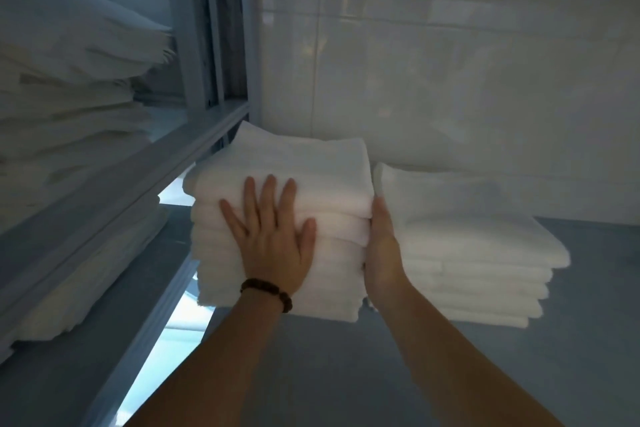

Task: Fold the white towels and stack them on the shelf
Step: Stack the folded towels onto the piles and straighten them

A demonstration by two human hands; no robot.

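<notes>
Evidently late-stage: the left towel stack [277,163] is pressed square on the shelf [571,340] by the left hand [273,239], fingers spread flat, and the right hand [381,243], fingers straight together, beside a right stack [467,253]; no unfolded towels are seen.

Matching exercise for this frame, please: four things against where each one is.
1 left hand
2 right hand
3 right towel stack
4 beaded bracelet

A around a wrist
B flat on the left towel stack's front
C against that stack's right side
D on the shelf, right of both hands

Pairs: 1-B, 2-C, 3-D, 4-A
</notes>
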